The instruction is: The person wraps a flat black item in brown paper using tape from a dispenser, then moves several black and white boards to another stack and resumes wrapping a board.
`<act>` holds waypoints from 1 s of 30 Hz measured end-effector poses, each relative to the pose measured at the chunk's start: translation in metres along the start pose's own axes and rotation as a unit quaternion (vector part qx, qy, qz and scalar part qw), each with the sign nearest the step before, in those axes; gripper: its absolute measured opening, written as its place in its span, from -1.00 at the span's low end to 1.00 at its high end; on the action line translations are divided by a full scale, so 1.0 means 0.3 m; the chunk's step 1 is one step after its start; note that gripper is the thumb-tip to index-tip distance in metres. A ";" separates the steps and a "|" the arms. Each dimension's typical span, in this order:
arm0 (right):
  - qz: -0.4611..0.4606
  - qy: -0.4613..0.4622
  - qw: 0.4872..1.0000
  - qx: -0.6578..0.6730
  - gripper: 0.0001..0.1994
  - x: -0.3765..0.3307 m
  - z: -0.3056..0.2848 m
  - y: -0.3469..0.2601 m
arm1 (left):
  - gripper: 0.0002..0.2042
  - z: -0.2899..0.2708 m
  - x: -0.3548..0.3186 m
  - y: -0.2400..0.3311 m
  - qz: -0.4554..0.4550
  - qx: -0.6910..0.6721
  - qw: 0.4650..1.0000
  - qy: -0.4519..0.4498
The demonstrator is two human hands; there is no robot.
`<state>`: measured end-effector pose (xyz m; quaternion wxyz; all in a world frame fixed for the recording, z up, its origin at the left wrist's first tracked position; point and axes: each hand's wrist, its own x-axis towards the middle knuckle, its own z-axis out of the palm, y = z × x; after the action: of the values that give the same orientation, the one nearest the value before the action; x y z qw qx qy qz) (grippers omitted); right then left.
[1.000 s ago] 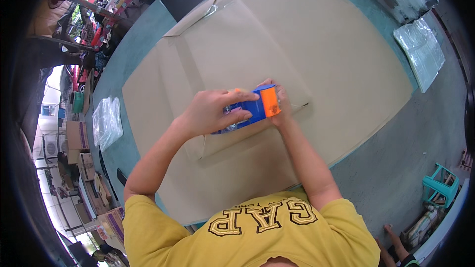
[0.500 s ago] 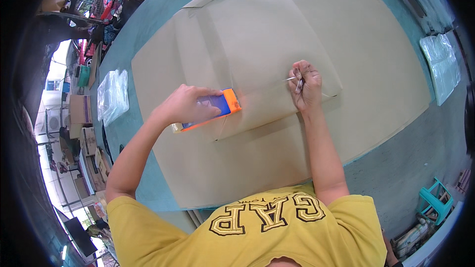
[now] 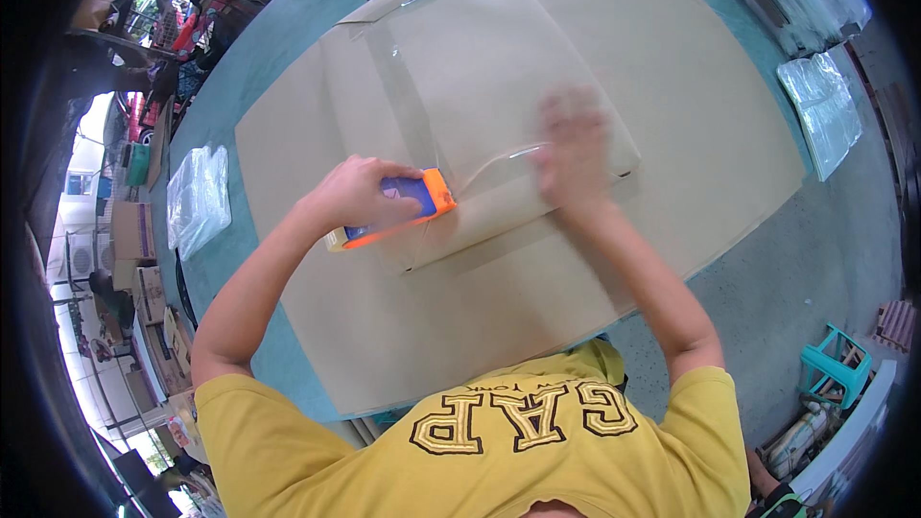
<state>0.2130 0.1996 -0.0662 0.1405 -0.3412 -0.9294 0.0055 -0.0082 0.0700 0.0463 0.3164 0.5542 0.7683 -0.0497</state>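
Observation:
My left hand [image 3: 360, 197] grips a blue and orange tape dispenser [image 3: 434, 194] low over a large parcel wrapped in brown paper [image 3: 480, 58]. A strip of clear tape [image 3: 506, 155] curves from the dispenser's orange end to my right hand [image 3: 573, 149]. That hand is over the parcel's right part, its fingers smeared by motion, so their hold on the tape cannot be made out. Clear tape shows along the parcel's far folded flap and down its left part.
Under the parcel lies a wide sheet of brown paper [image 3: 700, 134] on a teal table [image 3: 216, 230]. Stacks of clear plastic bags lie at the left [image 3: 199, 197] and right [image 3: 822, 110]. A teal stool [image 3: 837, 364] stands on the grey floor at right.
My right hand has turned and moved slightly left, and a strip of tape now shows plainly between it and the dispenser. My left hand keeps its grip. The whole view has shifted a little.

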 end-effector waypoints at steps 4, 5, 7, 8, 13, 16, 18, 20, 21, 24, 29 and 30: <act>-0.154 -0.145 0.971 0.115 -0.30 -0.062 0.107 -0.223 | -0.55 0.007 0.011 -0.029 0.046 0.037 0.998 -0.005; -0.151 -0.134 0.973 0.112 -0.30 -0.063 0.107 -0.212 | -0.55 0.003 -0.006 -0.045 0.047 0.030 0.998 -0.014; -0.151 -0.130 0.974 0.111 -0.29 -0.070 0.108 -0.200 | -0.56 0.002 -0.059 -0.087 0.020 0.048 0.998 -0.045; -0.151 -0.132 0.973 0.114 -0.29 -0.068 0.102 -0.204 | -0.56 -0.017 -0.098 -0.110 -0.008 0.079 0.995 -0.066; -0.143 -0.147 0.971 0.119 -0.28 -0.060 0.073 -0.212 | -0.62 -0.009 -0.083 0.000 -0.071 0.298 0.934 -0.186; -0.098 -0.162 0.975 0.116 -0.27 -0.035 0.078 -0.163 | -0.66 0.055 -0.027 0.050 -0.073 0.448 0.845 -0.282; -0.013 -0.153 0.985 0.078 -0.25 0.010 0.088 -0.033 | -0.66 0.179 -0.060 -0.138 -0.105 0.504 0.800 -0.307; 0.037 -0.175 0.981 0.071 -0.21 0.048 0.068 0.078 | -0.65 0.214 -0.135 -0.343 -0.125 0.574 0.738 -0.333; 0.063 -0.163 0.983 0.057 -0.21 0.053 0.064 0.088 | -0.58 0.207 -0.207 -0.419 -0.178 0.439 0.861 -0.186; 0.112 -0.121 0.986 0.005 -0.18 0.079 0.081 0.075 | -0.42 0.324 -0.437 -0.551 -0.209 0.243 0.938 0.130; -0.052 -0.118 0.984 0.126 -0.14 0.078 0.153 -0.324 | -0.36 0.627 -0.614 -0.621 -0.291 0.090 0.899 0.315; -0.075 -0.191 0.960 0.192 -0.16 0.063 0.116 -0.439 | -0.34 0.683 -0.625 -0.608 -0.310 0.090 0.890 0.323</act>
<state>0.1067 0.1135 -0.0807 0.0234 -0.2297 -0.9434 0.2381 -0.0463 -0.2407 -0.0651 -0.0319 0.2990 0.9532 -0.0320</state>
